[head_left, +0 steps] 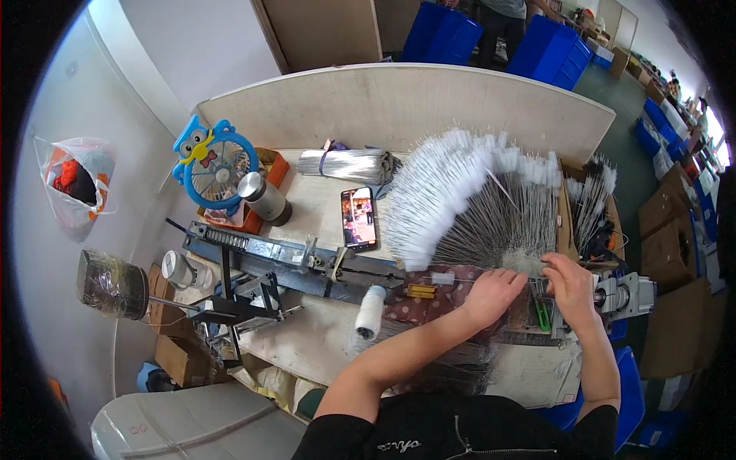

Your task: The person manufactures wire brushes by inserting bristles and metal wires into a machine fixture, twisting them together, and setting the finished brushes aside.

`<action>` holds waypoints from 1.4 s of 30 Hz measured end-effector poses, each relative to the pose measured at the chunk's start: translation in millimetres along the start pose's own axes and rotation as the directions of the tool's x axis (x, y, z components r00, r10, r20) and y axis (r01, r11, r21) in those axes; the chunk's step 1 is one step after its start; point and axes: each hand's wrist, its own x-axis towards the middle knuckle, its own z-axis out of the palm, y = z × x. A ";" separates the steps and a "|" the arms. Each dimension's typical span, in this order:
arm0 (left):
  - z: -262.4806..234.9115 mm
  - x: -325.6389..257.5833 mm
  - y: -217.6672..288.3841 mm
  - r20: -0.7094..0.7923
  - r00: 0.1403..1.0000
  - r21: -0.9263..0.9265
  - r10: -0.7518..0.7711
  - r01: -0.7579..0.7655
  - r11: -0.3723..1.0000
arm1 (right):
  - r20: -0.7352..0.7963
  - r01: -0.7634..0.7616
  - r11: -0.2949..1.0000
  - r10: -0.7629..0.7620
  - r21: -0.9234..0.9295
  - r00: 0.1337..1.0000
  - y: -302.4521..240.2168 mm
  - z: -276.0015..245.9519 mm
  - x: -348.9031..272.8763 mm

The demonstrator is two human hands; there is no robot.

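Observation:
At the right of the bench, my left hand (494, 297) is closed with its fingers pressed together, over a thin wire. The wire runs left to a small white bristle tuft (442, 278), like a slim wire brush. My right hand (570, 285) is curled beside the metal chuck (611, 296), thumb and forefinger bent toward each other. Whatever lies in its fingers is too small to make out. Between and below the hands sits a green-handled tool (543, 316). Just beyond them, a large fan of wire brushes (452, 195) with white tufts is heaped on the bench.
A long metal rail (284, 268) crosses the bench. Near it are a white thread spool (370, 313), a yellow block (421, 291) and a phone (359, 218). Farther back lie a wire bundle (346, 164), a steel flask (264, 198) and a blue fan (218, 169). A low board (414, 100) borders the back.

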 end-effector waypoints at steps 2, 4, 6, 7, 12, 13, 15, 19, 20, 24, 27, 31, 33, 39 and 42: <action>-10.7 3.5 6.7 -0.149 0.989 -0.082 0.025 -0.038 0.996 | -0.141 0.100 0.995 -0.099 0.003 0.985 3.7 8.2 1.7; -23.0 5.9 12.7 -0.133 0.989 -0.067 0.061 -0.070 0.995 | -0.190 0.173 0.982 -0.184 -0.075 0.964 5.8 15.2 6.7; -25.1 15.5 13.3 -0.109 0.988 0.009 0.111 -0.110 0.994 | -0.220 0.226 0.962 -0.257 -0.156 0.941 10.6 12.8 10.2; -25.2 21.3 12.1 -0.104 0.987 0.003 0.125 -0.125 0.992 | -0.232 0.215 0.964 -0.248 -0.159 0.941 14.4 11.1 8.7; -23.9 76.0 -25.3 0.194 0.971 0.393 0.142 -0.210 0.895 | -0.173 0.168 0.974 -0.194 -0.154 0.966 20.2 15.2 10.6; -27.8 86.1 -39.5 0.355 0.932 0.463 0.074 -0.244 0.852 | -0.066 0.149 0.973 -0.163 -0.177 0.984 19.3 15.5 13.0; -34.4 63.2 -54.4 0.138 0.972 0.515 0.190 -0.234 0.824 | 0.053 0.173 0.971 -0.166 -0.164 0.985 8.9 1.6 11.3; -74.9 -18.3 -18.7 0.036 0.989 0.261 0.142 -0.146 0.954 | -0.050 0.227 0.973 -0.229 -0.046 0.972 7.6 -7.8 -0.1; -86.3 -39.3 -12.4 0.017 0.993 0.187 0.117 -0.119 0.975 | -0.121 0.238 0.951 -0.265 -0.199 0.957 5.1 -8.6 3.4; -116.5 -112.4 -0.1 -0.066 0.992 0.137 -0.109 0.117 0.984 | 0.073 0.238 0.952 -0.228 -0.191 0.971 2.4 -15.9 9.1; -127.6 -143.5 10.1 -0.225 0.931 0.148 -0.286 0.323 0.935 | 0.292 0.198 0.978 -0.209 0.069 0.933 -9.1 -19.7 9.3; -131.1 -149.8 23.6 -0.272 0.816 -0.198 -0.511 0.472 0.859 | 0.141 0.321 0.942 -0.332 0.095 0.933 -28.3 -3.5 18.0; -126.1 -138.7 26.5 -0.241 0.808 -0.275 -0.537 0.474 0.837 | -0.031 0.247 0.968 -0.248 -0.029 0.968 -16.2 2.5 22.0; -72.0 -36.3 12.1 0.421 0.820 -0.877 -0.387 0.260 -0.404 | -0.043 0.208 0.965 -0.217 -0.161 0.975 10.5 12.6 11.6; -48.8 -4.4 7.6 0.374 0.819 -0.925 -0.435 0.295 -0.240 | 0.081 0.126 0.963 -0.110 -0.238 0.991 12.1 10.5 10.8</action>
